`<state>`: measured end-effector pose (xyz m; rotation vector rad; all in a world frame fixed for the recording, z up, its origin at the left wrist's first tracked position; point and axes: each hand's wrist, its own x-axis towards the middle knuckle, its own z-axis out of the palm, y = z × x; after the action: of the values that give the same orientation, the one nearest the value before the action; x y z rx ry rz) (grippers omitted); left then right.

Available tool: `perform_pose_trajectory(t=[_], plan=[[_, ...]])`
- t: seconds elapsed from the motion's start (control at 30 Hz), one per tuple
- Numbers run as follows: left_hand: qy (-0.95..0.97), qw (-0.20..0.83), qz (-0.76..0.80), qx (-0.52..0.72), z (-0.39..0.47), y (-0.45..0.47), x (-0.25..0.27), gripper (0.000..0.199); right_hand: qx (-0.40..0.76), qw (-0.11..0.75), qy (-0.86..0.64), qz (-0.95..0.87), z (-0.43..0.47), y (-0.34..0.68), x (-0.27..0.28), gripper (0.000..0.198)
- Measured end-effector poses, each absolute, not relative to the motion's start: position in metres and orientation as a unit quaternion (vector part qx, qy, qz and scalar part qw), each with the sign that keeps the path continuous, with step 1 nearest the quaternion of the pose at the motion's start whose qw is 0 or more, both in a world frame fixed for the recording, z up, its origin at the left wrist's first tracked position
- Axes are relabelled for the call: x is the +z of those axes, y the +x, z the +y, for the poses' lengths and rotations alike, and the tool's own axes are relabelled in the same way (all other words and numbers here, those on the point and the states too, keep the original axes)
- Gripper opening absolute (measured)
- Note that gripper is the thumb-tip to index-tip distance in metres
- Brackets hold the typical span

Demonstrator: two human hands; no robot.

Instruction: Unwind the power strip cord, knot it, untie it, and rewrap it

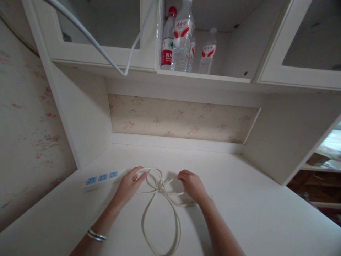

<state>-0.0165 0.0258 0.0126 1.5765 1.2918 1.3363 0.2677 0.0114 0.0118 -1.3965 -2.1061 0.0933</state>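
Observation:
A white power cord [179, 222] lies in loops on the white desk, its strands crossing in a tangle or knot near the middle. My left hand [131, 182] is closed around a loop on the left of that crossing. On the other side, my right hand [190, 181] pinches a strand between thumb and fingers. To the left of my left hand rests a white power strip [101, 180] with blue socket faces. The cord's end near my right wrist is partly hidden.
The white desk [255, 199] runs back to a low ledge. Overhead, an open cabinet shelf holds several plastic bottles [182, 39]. A pale bent cable or rod [106, 53] hangs across the upper left. Side panels [87, 117] bound the desk.

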Motion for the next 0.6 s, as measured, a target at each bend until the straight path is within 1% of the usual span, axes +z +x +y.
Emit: perform_pose_trajectory(t=[0.07, 0.13, 0.2, 0.3, 0.37, 0.43, 0.53, 0.6], plan=[[0.644, 0.274, 0.508, 0.502, 0.023, -0.014, 0.014, 0.026, 0.033, 0.307, -0.525, -0.793, 0.011, 0.267, 0.012, 0.031], [0.652, 0.230, 0.509, 0.513, 0.021, -0.014, 0.016, 0.031, 0.029, 0.310, -0.523, -0.793, 0.011, 0.266, 0.012, 0.031], [0.632, 0.226, 0.510, 0.538, 0.021, -0.014, 0.017, 0.034, 0.028, 0.310, -0.522, -0.794, 0.011, 0.265, 0.012, 0.031], [0.556, 0.298, 0.473, 0.615, 0.022, -0.014, 0.020, 0.036, 0.029, 0.299, -0.519, -0.800, 0.011, 0.267, 0.012, 0.032], [0.478, 0.361, 0.408, 0.689, 0.023, -0.014, 0.023, 0.037, 0.034, 0.291, -0.519, -0.803, 0.011, 0.269, 0.013, 0.032], [0.408, 0.415, 0.344, 0.736, 0.025, -0.016, 0.026, 0.035, 0.043, 0.286, -0.520, -0.804, 0.011, 0.270, 0.013, 0.031], [0.355, 0.468, 0.308, 0.748, 0.029, -0.021, 0.026, 0.029, 0.058, 0.275, -0.519, -0.807, 0.011, 0.271, 0.012, 0.031], [0.350, 0.485, 0.306, 0.741, 0.030, -0.024, 0.025, 0.027, 0.068, 0.263, -0.516, -0.812, 0.010, 0.269, 0.011, 0.031]])
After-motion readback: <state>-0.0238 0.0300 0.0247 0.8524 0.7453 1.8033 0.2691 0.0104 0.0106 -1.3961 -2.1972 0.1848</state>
